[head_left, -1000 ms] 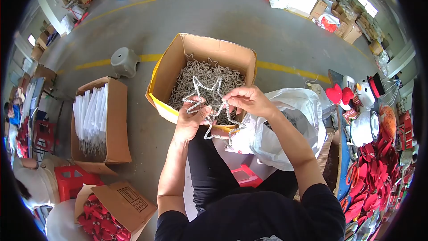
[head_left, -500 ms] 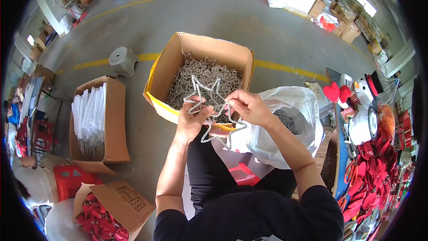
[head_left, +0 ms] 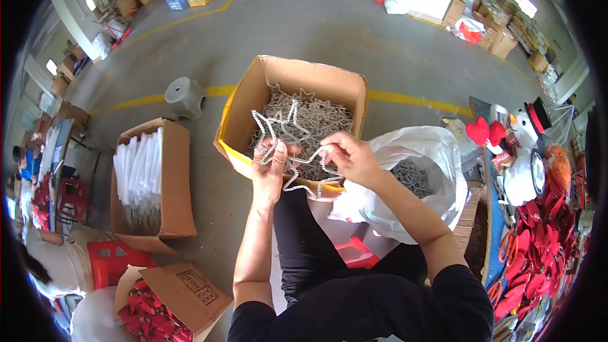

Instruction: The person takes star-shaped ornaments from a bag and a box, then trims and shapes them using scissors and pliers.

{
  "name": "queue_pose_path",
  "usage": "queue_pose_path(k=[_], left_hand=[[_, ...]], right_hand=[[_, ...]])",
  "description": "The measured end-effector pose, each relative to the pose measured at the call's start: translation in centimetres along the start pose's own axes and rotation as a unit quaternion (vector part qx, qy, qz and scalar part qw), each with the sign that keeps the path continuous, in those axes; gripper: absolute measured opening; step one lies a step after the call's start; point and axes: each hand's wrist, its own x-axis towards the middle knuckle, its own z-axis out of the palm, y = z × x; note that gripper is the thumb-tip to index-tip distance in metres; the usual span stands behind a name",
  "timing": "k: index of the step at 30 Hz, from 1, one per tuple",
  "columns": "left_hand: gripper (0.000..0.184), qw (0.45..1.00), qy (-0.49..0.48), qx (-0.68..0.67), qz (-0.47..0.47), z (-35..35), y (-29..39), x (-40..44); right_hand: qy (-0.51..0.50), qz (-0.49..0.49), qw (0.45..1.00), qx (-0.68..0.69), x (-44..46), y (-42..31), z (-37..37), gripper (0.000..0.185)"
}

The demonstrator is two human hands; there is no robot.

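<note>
Silver beaded star outlines (head_left: 258,120) are held up in front of me, overlapping one another. My left hand (head_left: 269,171) is closed around their near part, with the thumb on top. My right hand (head_left: 356,159) pinches the edge of a lower star outline, to the right of my left hand. Just beyond both hands stands an open cardboard box (head_left: 320,68), with a tangled heap of similar silver stars (head_left: 329,114) inside. To the right, near my right forearm, a white plastic bag (head_left: 446,152) holds more silvery pieces (head_left: 411,177).
On the left, a carton (head_left: 177,177) holds white-wrapped bundles (head_left: 139,168). Nearer, another carton (head_left: 190,291) contains red pieces (head_left: 152,313). A grey stool (head_left: 185,96) stands on the floor. The right-hand table carries a snowman figure (head_left: 524,128) and red pieces (head_left: 529,240). A person (head_left: 54,259) sits at left.
My hands have spread slightly apart, drawing the lower star outline out to the right of my left hand. The whole view has shifted a little right and down.
</note>
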Motion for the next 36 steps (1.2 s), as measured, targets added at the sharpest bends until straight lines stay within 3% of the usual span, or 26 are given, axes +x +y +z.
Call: queue_pose_path(k=[4,6,9,12,14,15,20,21,25,28,29,31,32,33,34,35,36], left_hand=[[0.016,0.992,0.054,0.050,0.103,-3.9,-1.5,2.4],[0.011,0.981,0.062,0.086,0.165,-5.4,-2.3,2.9],[0.008,0.946,0.086,0.191,0.246,-5.9,-3.4,2.7],[0.006,0.885,0.059,0.328,0.324,-4.6,-3.1,1.7],[0.011,0.887,0.025,0.347,0.304,-3.4,-3.2,1.2],[0.013,0.876,-0.001,0.356,0.325,-2.5,-2.7,1.1],[0.021,0.812,-0.044,0.440,0.381,-1.8,-3.2,2.0],[0.032,0.820,-0.058,0.447,0.353,-2.0,-3.7,2.4],[0.039,0.827,-0.117,0.460,0.302,-2.1,-4.9,4.7],[0.038,0.892,-0.140,0.379,0.203,-2.2,-6.1,6.5],[0.037,0.878,-0.148,0.382,0.247,-2.3,-6.3,7.4],[0.038,0.973,-0.145,0.122,0.133,-3.8,-9.4,9.6],[0.038,0.988,-0.138,-0.013,0.069,-4.9,-11.3,10.7],[0.038,0.971,-0.150,0.134,0.131,-5.2,-11.3,11.2],[0.036,0.984,-0.159,0.072,0.041,-5.7,-10.9,12.4],[0.035,0.940,-0.131,0.306,0.070,-6.1,-11.0,12.3],[0.035,0.842,-0.097,0.522,0.096,-4.4,-8.2,11.0]], right_hand=[[0.034,0.057,0.998,0.014,1.5,0.9,-1.1,0.012],[0.054,0.017,0.998,0.019,2.6,2.6,-2.0,0.014],[0.139,-0.086,0.950,-0.265,4.1,4.2,-2.5,0.017],[0.090,-0.029,0.991,-0.097,5.1,2.7,-0.9,0.022],[0.051,0.031,0.998,0.034,5.7,0.7,0.0,0.023],[0.021,0.152,0.983,0.102,5.9,-2.5,-0.2,0.024],[0.050,0.188,0.970,0.145,5.5,-1.2,-1.2,0.027],[0.060,0.201,0.967,0.147,5.3,-0.4,-1.6,0.028],[0.094,0.215,0.964,0.123,4.8,1.9,-2.6,0.029],[0.112,0.230,0.959,0.119,4.4,2.7,-3.2,0.029],[0.118,0.237,0.957,0.121,4.3,2.9,-3.4,0.029],[0.132,0.234,0.953,0.143,4.1,3.3,-3.9,0.028],[0.138,0.232,0.950,0.154,3.9,3.4,-4.1,0.027],[0.140,0.234,0.949,0.157,3.8,3.5,-4.3,0.027],[0.142,0.237,0.948,0.161,3.7,3.5,-4.5,0.027],[0.144,0.240,0.946,0.164,3.5,3.6,-4.6,0.026],[0.139,0.247,0.947,0.152,3.2,3.3,-4.7,0.026]])
